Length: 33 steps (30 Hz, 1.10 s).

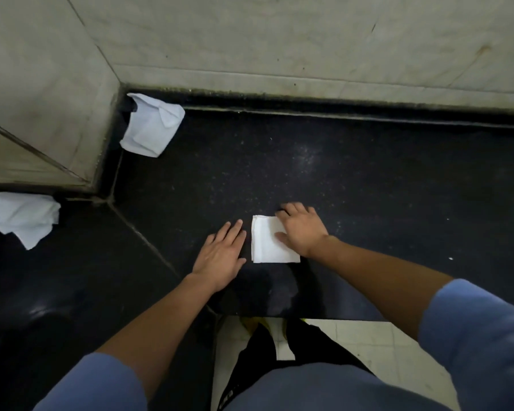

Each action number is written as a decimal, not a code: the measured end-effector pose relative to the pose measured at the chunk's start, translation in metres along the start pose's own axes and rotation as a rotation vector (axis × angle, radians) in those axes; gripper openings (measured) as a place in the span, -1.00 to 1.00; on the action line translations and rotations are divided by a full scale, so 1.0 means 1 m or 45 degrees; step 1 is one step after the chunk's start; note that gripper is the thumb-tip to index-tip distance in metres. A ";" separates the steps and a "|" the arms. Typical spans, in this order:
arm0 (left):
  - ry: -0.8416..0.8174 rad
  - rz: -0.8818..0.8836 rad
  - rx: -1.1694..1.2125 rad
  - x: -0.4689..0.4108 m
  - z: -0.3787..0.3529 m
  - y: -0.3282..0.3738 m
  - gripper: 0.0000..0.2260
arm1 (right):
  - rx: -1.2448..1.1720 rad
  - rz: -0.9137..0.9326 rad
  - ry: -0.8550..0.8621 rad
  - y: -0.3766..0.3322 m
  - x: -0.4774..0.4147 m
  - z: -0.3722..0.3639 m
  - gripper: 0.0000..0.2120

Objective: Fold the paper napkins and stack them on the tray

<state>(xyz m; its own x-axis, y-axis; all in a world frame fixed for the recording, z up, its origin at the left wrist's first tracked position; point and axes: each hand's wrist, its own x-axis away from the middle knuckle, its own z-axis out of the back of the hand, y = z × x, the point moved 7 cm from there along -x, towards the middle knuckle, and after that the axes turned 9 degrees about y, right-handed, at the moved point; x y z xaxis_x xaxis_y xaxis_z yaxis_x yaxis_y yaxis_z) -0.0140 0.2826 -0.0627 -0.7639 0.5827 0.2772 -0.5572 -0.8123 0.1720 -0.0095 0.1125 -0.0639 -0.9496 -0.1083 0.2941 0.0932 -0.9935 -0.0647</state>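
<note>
A white folded napkin [269,244] lies flat on the black stone counter [353,188] near its front edge. My right hand [301,228] rests on the napkin's right part, its fingers spread and pressing down. Just left of the napkin, my left hand [221,255] lies flat on the counter with straight fingers, apart from the paper by a small gap. A loosely crumpled napkin [152,126] sits in the back left corner by the wall. Another loose napkin [23,218] lies at the far left. No tray is in view.
Pale tiled walls [279,40] close the counter at the back, and a wall block [42,99] juts out at the left. The counter's front edge [309,317] runs just below my forearms, with a light tiled floor [368,345] beneath.
</note>
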 end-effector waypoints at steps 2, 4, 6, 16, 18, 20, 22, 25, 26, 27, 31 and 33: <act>0.022 0.046 0.039 0.015 0.001 -0.008 -0.44 | -0.010 -0.024 0.006 -0.006 -0.014 0.004 -0.44; 0.032 0.092 0.078 0.030 -0.001 -0.016 -0.45 | -0.064 -0.106 -0.097 -0.010 -0.022 -0.003 -0.46; 0.046 0.134 0.098 0.045 -0.003 -0.024 -0.47 | -0.158 -0.207 -0.195 -0.009 -0.024 -0.012 -0.54; 0.066 0.136 0.070 0.054 0.016 -0.011 -0.59 | -0.624 -0.281 0.001 0.022 0.049 0.008 -0.88; 0.083 0.067 0.024 0.037 0.027 0.012 -0.61 | -0.583 -0.298 0.101 0.047 0.082 0.020 -0.84; 0.084 -0.003 0.001 0.019 0.035 0.046 -0.63 | -0.527 -0.340 0.210 0.078 0.121 0.031 -0.80; 0.096 -0.103 -0.037 0.001 0.042 0.092 -0.64 | -0.459 -0.416 0.317 0.114 0.166 0.039 -0.75; 0.136 -0.279 -0.087 -0.017 0.048 0.181 -0.66 | -0.332 -0.571 0.426 0.171 0.248 0.039 -0.69; 0.141 -0.330 -0.087 -0.019 0.048 0.214 -0.66 | -0.298 -0.627 0.449 0.189 0.278 0.036 -0.68; 0.142 -0.382 -0.081 -0.019 0.046 0.248 -0.66 | -0.270 -0.688 0.463 0.207 0.308 0.032 -0.67; 0.143 -0.637 -0.084 -0.013 0.028 0.383 -0.67 | -0.197 -0.904 0.519 0.270 0.427 0.017 -0.66; 0.124 -0.748 -0.080 -0.005 0.018 0.446 -0.68 | -0.187 -1.019 0.533 0.300 0.482 0.007 -0.66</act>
<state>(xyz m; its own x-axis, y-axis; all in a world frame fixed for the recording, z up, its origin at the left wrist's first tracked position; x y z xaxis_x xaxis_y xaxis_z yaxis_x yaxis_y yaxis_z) -0.2528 -0.0829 0.0298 -0.3467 0.9358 0.0644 -0.9112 -0.3523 0.2134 -0.4366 -0.2375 0.0654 -0.7481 0.6605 -0.0643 -0.6513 -0.7493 -0.1197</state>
